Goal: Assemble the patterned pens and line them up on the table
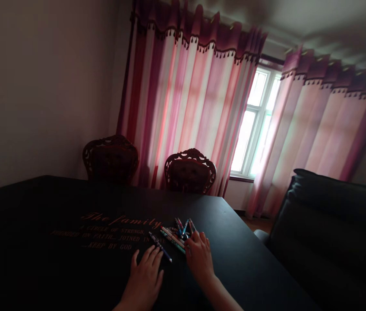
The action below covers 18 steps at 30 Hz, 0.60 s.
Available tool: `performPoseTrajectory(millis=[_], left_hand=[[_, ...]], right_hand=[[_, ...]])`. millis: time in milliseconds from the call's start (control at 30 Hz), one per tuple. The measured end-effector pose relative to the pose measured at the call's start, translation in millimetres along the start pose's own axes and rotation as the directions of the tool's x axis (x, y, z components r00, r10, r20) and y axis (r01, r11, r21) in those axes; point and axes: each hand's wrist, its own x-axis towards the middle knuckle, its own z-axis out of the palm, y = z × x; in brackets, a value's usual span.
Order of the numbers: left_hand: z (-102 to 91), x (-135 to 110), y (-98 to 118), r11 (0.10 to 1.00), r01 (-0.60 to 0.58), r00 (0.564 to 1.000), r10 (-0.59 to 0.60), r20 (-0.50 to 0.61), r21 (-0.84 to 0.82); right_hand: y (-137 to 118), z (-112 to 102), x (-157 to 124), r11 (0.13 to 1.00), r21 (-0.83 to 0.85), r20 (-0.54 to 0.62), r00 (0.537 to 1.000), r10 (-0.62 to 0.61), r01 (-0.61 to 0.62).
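Observation:
A loose pile of pens (pixel 171 237) lies on the black table, several of them crossing one another. One dark blue pen (pixel 161 247) rests apart on the pile's near left side. My left hand (pixel 146 270) lies low over the table with its fingers spread, the fingertips at this pen's lower left side. At the right edge of the pile, my right hand (pixel 200 255) has its fingers bent down over the pens. Its fingertips are partly hidden, and whatever they pinch does not show clearly.
The black table (pixel 73 276) bears printed lettering (pixel 121 220) left of the pens. Two carved chairs (pixel 110 157) stand along its far side. A dark high-backed seat (pixel 335 233) is at the right. Striped curtains (pixel 189 103) hang by the window (pixel 250 125).

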Motion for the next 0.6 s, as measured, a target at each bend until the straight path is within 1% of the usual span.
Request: performPoseTrajectory(millis=[100, 167, 233, 333, 367, 433, 500, 567, 600], left_hand=[[-2.2, 2.6, -0.1, 0.999, -0.032, 0.998, 0.034, 0.049, -0.038], [-3.8, 3.3, -0.5, 0.997, -0.055, 0.996, 0.058, 0.064, -0.046], [-5.6, 2.9, -0.8, 0.996, -0.081, 0.994, 0.084, 0.063, -0.042], [-6.1, 2.0, -1.7, 0.993, -0.115, 0.992, 0.116, 0.055, -0.026], [-4.9, 1.8, -2.2, 0.992, -0.124, 0.991, 0.125, 0.054, -0.019], [0.1, 2.0, -4.1, 0.991, -0.131, 0.991, 0.131, 0.036, 0.004], [6.7, 2.8, -6.9, 0.992, -0.121, 0.992, 0.122, -0.027, 0.046], [11.6, 4.2, -9.7, 0.99, -0.093, 0.98, 0.11, -0.166, 0.11], [12.3, 5.2, -10.6, 0.986, -0.081, 0.959, 0.117, -0.258, 0.146]], right_hand=[[6.0, 4.9, 8.7, 0.998, -0.055, 0.039, 0.999, 0.034, -0.032], [5.9, 8.3, 13.3, 0.997, -0.079, 0.075, 0.997, 0.028, -0.022], [2.9, 8.8, 17.3, 0.995, -0.086, 0.116, 0.992, -0.04, 0.05], [-5.0, 4.7, 22.7, 0.98, -0.068, 0.172, 0.97, -0.175, 0.189], [-7.7, 2.6, 24.2, 0.976, -0.062, 0.181, 0.964, -0.197, 0.211], [-11.6, -1.9, 25.8, 0.98, -0.046, 0.151, 0.971, -0.183, 0.192], [-11.7, -6.3, 24.3, 0.994, 0.005, 0.06, 0.992, -0.11, 0.11], [-7.5, -9.6, 17.7, 0.993, 0.117, -0.022, 1.0, -0.013, 0.015], [-4.0, -10.7, 12.2, 0.98, 0.197, -0.04, 0.999, 0.031, -0.023]])
